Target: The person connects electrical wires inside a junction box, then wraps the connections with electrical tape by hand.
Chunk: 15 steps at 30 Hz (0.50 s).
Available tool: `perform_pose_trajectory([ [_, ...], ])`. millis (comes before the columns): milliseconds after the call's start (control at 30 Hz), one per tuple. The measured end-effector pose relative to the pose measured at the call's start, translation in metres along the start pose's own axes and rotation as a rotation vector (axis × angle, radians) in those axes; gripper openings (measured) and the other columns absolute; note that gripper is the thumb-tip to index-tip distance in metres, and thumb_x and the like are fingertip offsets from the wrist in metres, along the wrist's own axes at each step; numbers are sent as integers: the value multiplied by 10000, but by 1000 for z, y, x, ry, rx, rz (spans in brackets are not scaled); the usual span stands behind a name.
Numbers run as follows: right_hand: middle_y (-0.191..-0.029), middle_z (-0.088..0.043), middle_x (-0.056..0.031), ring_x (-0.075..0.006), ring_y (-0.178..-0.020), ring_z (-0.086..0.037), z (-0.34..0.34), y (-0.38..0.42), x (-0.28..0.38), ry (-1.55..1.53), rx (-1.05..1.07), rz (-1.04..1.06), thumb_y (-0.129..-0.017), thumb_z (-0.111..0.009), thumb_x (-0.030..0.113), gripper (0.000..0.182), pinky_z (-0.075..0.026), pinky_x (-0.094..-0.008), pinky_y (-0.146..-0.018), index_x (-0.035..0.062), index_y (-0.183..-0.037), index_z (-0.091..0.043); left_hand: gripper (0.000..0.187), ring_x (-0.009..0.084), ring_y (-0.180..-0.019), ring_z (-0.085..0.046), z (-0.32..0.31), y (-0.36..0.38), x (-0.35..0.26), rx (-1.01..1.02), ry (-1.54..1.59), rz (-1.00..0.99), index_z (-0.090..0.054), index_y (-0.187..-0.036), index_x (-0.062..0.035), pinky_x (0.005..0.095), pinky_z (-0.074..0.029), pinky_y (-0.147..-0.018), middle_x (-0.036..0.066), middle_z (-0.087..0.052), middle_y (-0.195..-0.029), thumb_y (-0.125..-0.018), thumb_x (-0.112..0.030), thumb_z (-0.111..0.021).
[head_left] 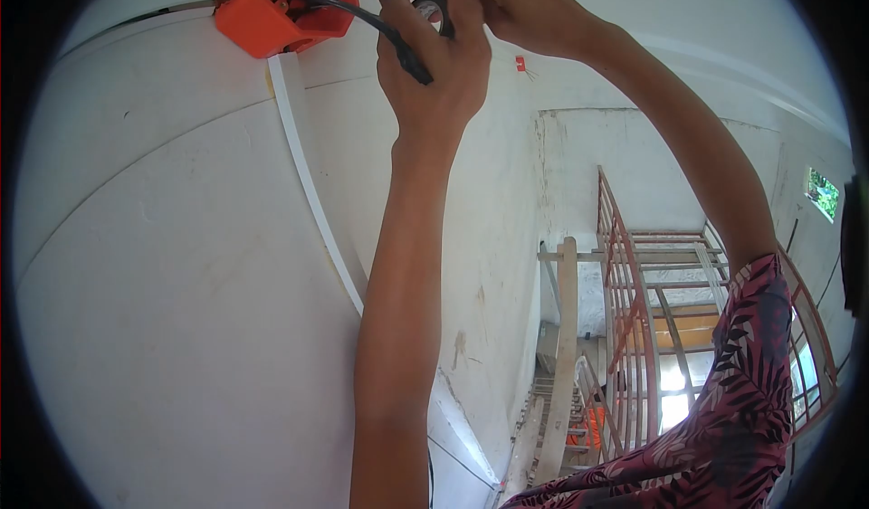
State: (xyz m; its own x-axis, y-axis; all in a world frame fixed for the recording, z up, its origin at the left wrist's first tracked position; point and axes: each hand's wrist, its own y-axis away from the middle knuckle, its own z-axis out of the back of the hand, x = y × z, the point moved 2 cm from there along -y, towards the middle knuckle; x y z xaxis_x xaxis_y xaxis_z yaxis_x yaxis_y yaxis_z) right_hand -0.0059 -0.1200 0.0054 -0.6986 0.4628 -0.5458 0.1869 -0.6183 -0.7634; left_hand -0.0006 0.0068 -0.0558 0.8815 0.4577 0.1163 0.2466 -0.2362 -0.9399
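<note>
"Where's the box (258,31)?"
"Upper left, with cables (337,4) inside, reaching out rightward."
"The strip (303,161)?"
"It runs down from just beneath the box."
"And the railing (623,278)?"
"Farther right, beyond the plank (563,346)."

Daylight is lighting the scene at a moderate, slightly cool level. The strongest glare is coming from the window opening (674,400) at lower right, where the brightest patches are washing out to white. A smaller opening (822,192) at far right is showing green and holding its detail. The pale wall (181,265) at left is reading grey, with soft, low-contrast shading. The forearms are appearing dark against brighter surroundings. Wide-angle distortion is bending the white strip (312,192) at left of centre, and black vignetting is closing off the corners. Fine detail around the black cables (389,31) at top is looking soft.
</note>
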Motion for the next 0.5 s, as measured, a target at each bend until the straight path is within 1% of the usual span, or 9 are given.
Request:
perform_pose_trajectory([
  [33,-845,-652,-192,-369,-802,-632,1,2,0,-2,1,0,-888,-555,45,193,-509,-445,-709,7,-1013,-697,301,341,-711,-658,3,-2,-2,0,-2,2,-516,-1007,54,388,-540,-661,166,-639,-800,-898,-214,-603],
  [100,-843,-659,-191,-344,-787,-642,6,6,1,-154,-14,-54,-898,-573,60,163,-509,-414,-697,0,-985,-698,344,260,-801,-637,11,-5,-3,166,-135,70,-580,-1025,58,382,-509,-777,160,-655,-880,-906,-260,-521],
  [233,-797,-665,-165,-281,-740,-650,15,8,-8,-166,26,21,-907,-592,91,149,-506,-386,-660,-9,-944,-695,304,238,-742,-627,21,-9,-4,186,-178,37,-589,-960,48,375,-501,-737,148,-637,-811,-870,-237,-535],
  [300,-736,-657,-120,-198,-678,-626,22,6,-4,-253,145,-215,-911,-602,105,147,-493,-345,-615,-9,-895,-693,304,208,-734,-617,24,-13,-2,252,-89,94,-603,-935,44,366,-496,-718,127,-617,-791,-846,-236,-521],
  [333,-700,-631,-78,-144,-642,-589,25,5,0,-293,200,-285,-907,-599,96,136,-479,-315,-591,0,-874,-690,306,197,-731,-602,24,-17,17,280,-2,90,-612,-991,39,338,-510,-733,110,-599,-797,-872,-240,-566],
  [367,-700,-631,-78,-144,-642,-589,26,7,-4,-290,200,-286,-907,-599,96,136,-479,-315,-591,0,-874,-690,306,197,-731,-602,20,-14,14,280,1,88,-612,-991,39,338,-510,-733,110,-599,-797,-872,-240,-566],
  [433,-704,-628,-77,-139,-637,-588,22,10,-10,-389,195,-275,-904,-586,83,134,-477,-306,-591,5,-867,-689,288,207,-777,-636,14,-8,8,143,254,66,-620,-1026,29,336,-546,-768,103,-612,-824,-890,-224,-642],
  [467,-704,-628,-77,-139,-637,-588,19,9,-6,-381,194,-270,-904,-586,83,134,-477,-306,-591,5,-867,-689,288,207,-777,-636,14,-5,12,138,259,59,-620,-1026,29,336,-546,-768,103,-612,-824,-890,-224,-642],
  [500,-708,-629,-78,-148,-644,-591,18,11,-3,-415,196,-329,-897,-583,71,122,-482,-312,-601,9,-861,-682,292,221,-804,-656,13,-3,14,30,233,-5,-615,-1072,34,346,-564,-789,111,-629,-879,-896,-195,-660],
])
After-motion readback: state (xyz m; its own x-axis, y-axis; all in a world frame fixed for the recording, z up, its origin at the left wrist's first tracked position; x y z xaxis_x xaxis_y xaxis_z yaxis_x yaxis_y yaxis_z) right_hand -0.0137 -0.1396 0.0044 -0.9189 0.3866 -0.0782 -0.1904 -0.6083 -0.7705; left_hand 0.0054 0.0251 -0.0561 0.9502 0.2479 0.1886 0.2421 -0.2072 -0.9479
